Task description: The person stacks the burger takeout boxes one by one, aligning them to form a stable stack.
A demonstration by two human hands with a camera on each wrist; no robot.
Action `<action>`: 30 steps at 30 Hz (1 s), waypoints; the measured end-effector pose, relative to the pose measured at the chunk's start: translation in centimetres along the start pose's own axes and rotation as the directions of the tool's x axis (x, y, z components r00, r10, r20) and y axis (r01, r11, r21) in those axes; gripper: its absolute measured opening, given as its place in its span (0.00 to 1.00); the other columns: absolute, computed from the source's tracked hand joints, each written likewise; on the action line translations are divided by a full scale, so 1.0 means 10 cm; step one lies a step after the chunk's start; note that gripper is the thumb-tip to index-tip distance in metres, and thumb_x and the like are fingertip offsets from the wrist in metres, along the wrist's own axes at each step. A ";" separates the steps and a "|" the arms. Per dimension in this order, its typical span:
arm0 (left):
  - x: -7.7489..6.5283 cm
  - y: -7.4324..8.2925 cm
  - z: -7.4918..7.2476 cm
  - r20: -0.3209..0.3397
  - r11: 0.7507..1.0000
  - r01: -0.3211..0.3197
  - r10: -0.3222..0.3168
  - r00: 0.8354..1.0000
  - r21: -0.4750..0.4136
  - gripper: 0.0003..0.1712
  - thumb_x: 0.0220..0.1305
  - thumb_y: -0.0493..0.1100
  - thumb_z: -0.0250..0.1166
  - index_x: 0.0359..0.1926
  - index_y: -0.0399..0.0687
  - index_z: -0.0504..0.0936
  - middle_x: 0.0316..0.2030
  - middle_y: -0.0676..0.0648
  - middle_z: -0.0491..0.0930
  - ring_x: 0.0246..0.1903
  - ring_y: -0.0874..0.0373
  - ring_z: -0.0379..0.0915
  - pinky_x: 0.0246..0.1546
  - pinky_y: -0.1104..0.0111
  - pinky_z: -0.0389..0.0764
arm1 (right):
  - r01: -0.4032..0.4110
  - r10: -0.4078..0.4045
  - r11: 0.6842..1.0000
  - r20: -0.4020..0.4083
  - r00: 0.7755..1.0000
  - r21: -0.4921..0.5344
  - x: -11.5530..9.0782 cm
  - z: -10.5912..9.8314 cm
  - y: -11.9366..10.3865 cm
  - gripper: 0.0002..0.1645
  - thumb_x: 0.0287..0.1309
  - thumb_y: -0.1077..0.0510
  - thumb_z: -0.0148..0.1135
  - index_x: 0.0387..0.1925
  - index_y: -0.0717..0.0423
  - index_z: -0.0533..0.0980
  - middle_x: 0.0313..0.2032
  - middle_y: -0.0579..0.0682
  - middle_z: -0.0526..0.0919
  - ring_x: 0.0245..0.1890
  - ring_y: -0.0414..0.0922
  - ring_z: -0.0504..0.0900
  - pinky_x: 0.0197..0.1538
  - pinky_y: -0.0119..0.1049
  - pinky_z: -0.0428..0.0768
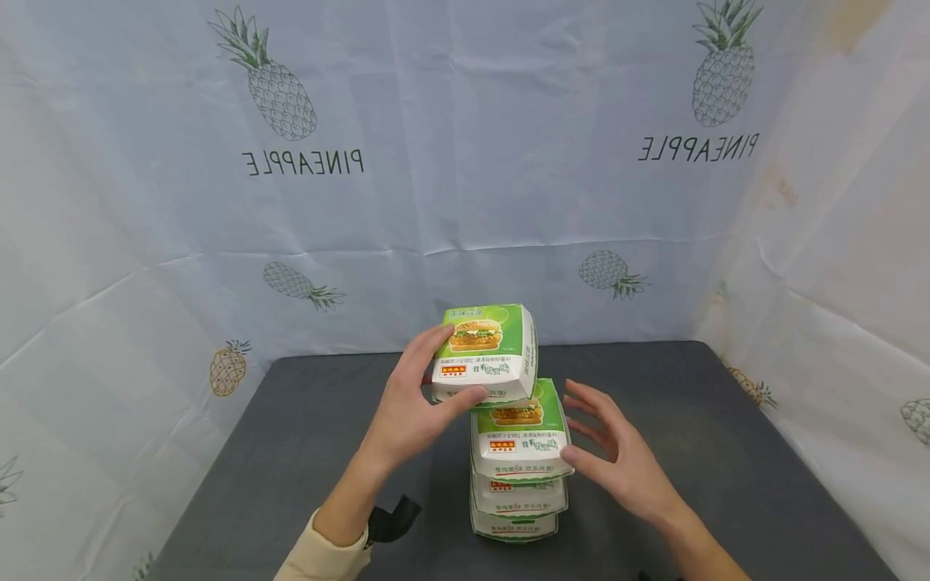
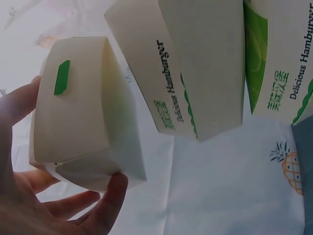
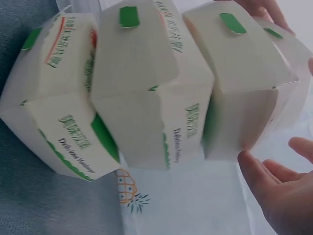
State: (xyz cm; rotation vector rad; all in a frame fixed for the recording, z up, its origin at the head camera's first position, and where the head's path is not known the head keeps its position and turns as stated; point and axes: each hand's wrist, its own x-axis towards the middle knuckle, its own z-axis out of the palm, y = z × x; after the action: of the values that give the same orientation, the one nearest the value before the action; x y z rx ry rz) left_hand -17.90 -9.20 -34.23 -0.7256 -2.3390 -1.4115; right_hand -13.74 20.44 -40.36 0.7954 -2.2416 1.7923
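Observation:
A white and green paper hamburger box (image 1: 494,339) is in my left hand (image 1: 407,415), thumb on its front and fingers over its left side. It overlaps the back of a stack of three like boxes in the head view. The topmost box of that stack (image 1: 526,464) leans out slightly over the middle box (image 1: 519,499) and the bottom box (image 1: 512,528). At the stack's right, my right hand (image 1: 617,464) has its fingers spread, thumb tip right at the topmost box's corner. From the left wrist, the held box (image 2: 73,112) shows a green tab.
The stack stands on a dark grey table (image 1: 327,436). Behind and at both sides hangs a pale cloth (image 1: 465,202) printed with pineapples. A black strap (image 1: 392,519) sticks out from my left wrist by the cream sleeve (image 1: 327,549).

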 end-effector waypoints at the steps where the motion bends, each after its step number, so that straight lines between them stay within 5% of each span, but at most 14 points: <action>1: -0.01 0.01 0.01 0.006 1.000 0.001 -0.001 1.000 0.001 0.47 0.59 0.53 0.77 0.76 0.58 0.64 0.74 0.53 0.59 0.57 0.56 0.69 0.49 0.59 0.80 | 0.001 -0.001 1.000 0.001 1.000 -0.001 0.01 -0.01 -0.01 0.44 0.65 0.71 0.61 0.78 0.49 0.58 0.72 0.52 0.61 0.71 0.47 0.65 0.65 0.31 0.73; 10: -0.07 0.14 0.09 0.044 1.000 0.017 -0.017 0.999 0.007 0.48 0.57 0.56 0.78 0.76 0.59 0.66 0.75 0.53 0.58 0.58 0.56 0.70 0.47 0.60 0.81 | 0.044 -0.044 0.999 -0.002 0.999 -0.030 0.12 -0.03 -0.14 0.47 0.63 0.72 0.64 0.78 0.49 0.57 0.73 0.52 0.60 0.73 0.46 0.62 0.68 0.30 0.69; 16: -0.09 0.20 0.11 0.048 0.999 0.033 -0.034 0.998 0.031 0.49 0.56 0.58 0.78 0.75 0.60 0.67 0.75 0.54 0.58 0.67 0.52 0.63 0.53 0.52 0.77 | 0.079 -0.079 0.997 -0.002 0.997 -0.026 0.21 -0.03 -0.25 0.49 0.61 0.74 0.64 0.79 0.53 0.56 0.74 0.53 0.58 0.73 0.46 0.61 0.69 0.31 0.68; 30: -0.12 0.27 0.18 0.026 0.996 -0.042 0.040 0.999 0.075 0.48 0.57 0.57 0.77 0.75 0.57 0.68 0.74 0.52 0.59 0.68 0.51 0.60 0.55 0.48 0.76 | 0.104 -0.104 0.995 -0.010 0.995 -0.012 0.34 0.02 -0.36 0.49 0.61 0.73 0.63 0.79 0.51 0.56 0.74 0.53 0.57 0.72 0.46 0.61 0.67 0.28 0.69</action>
State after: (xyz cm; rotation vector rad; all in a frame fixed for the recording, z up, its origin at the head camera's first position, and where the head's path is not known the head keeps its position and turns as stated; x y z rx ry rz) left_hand -15.37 -6.83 -33.70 -0.7691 -2.3674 -1.2972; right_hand -14.81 18.76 -35.85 0.8807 -2.1591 1.7313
